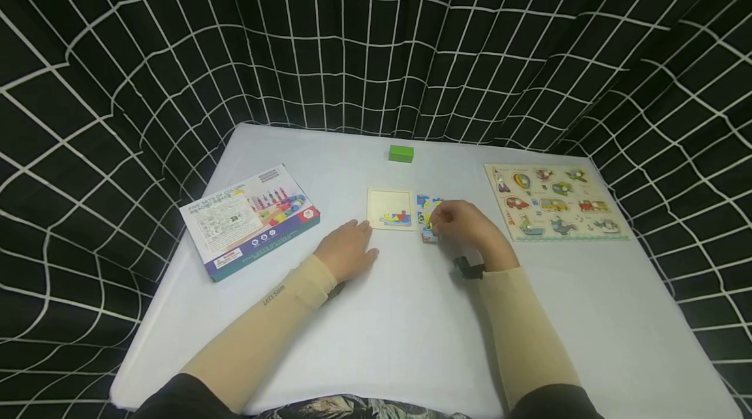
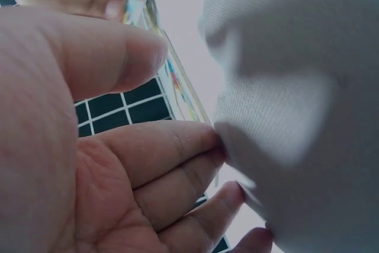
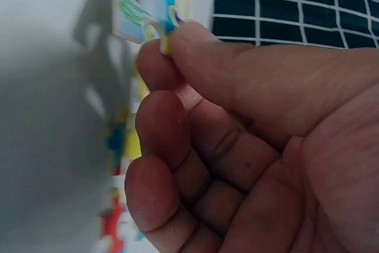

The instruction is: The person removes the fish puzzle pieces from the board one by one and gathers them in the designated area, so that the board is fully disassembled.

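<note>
Between thumb and index finger, my right hand (image 1: 470, 230) pinches a jigsaw puzzle piece (image 3: 141, 5), light blue with green and red drawing. Under and beside that hand lie several colourful puzzle pieces (image 1: 422, 202), partly covered by it. Just left of them is a square wooden puzzle tray (image 1: 389, 201) with colourful pieces (image 1: 397, 217) lying along its lower part. My left hand (image 1: 348, 250) rests on the table at the tray's lower left corner, fingertips close to its edge. In the left wrist view its fingers (image 2: 172, 152) extend loosely and hold nothing.
A green block (image 1: 401, 154) sits beyond the tray. On the left lies a boxed bead set (image 1: 249, 220). A wooden vehicle picture board (image 1: 558, 202) lies on the right. White cloth covers the table (image 1: 405, 327), with dark gridded curtains (image 1: 376, 34) around it.
</note>
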